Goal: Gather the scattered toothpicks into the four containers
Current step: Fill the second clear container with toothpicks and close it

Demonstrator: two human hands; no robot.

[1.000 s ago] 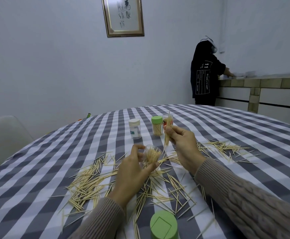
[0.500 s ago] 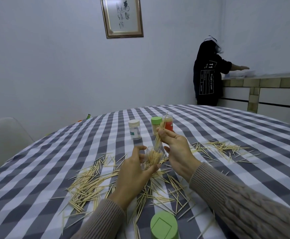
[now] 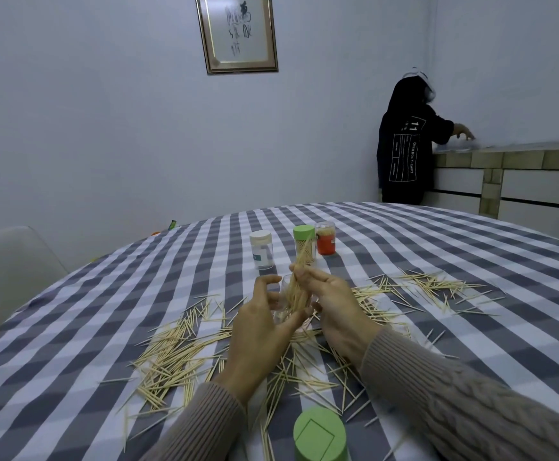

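In the head view, the left hand [image 3: 258, 331] grips a clear container [image 3: 286, 304] just above the checked bench [image 3: 437, 261], fingers curled round its wall. The right hand [image 3: 333, 307] pinches a bundle of toothpicks [image 3: 299, 277] whose lower ends stand inside that container. Loose toothpicks [image 3: 178, 357] lie scattered left, near and right of the hands. Three capped containers [image 3: 304, 244] stand farther off; a green lid [image 3: 319, 434] sits at the near edge.
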